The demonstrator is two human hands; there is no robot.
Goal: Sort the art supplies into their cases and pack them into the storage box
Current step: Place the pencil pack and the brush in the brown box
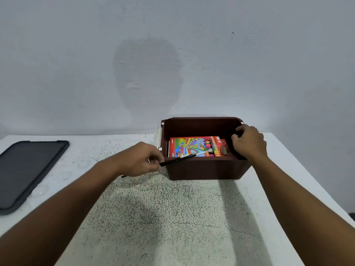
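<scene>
Left hand (140,159): forearm reaching in from the lower left, knuckles up, fingers curled and pinching the black handle of a paintbrush (184,157). The hand sits just outside the left front corner of the storage box (203,169), above the table.

Paintbrush: slim, black handle, pale ferrule and light bristle tip. It slants up and to the right, crossing the box's front rim, with the bristle end over the contents inside. A short length of the handle shows behind the hand, over the mat.

Right hand (248,144): forearm reaching in from the lower right, wrist bent, fingers curled over the right rim of the box, thumb side toward the interior. It grips the right wall near the back right corner.

Storage box: dark reddish-brown, open-topped, rectangular with rounded back corners, standing near the table's back edge, right of centre. A white clip or handle part shows on its left outer side.

Contents: a colourful crayon case (190,146) lying flat on the box floor, printed in red, green, blue and yellow, with a window showing a row of bright sticks. A small grey eraser-like piece (223,150) rests on the case's right end. A dark shape lies under the right hand; what it is cannot be told.

Table (288,160): white, set against a pale wall. A speckled grey-white mat (172,217) covers its middle to the front edge.

Lid (25,169): a dark, flat, rounded-corner panel lying at the table's left edge, well apart from the box.
</scene>
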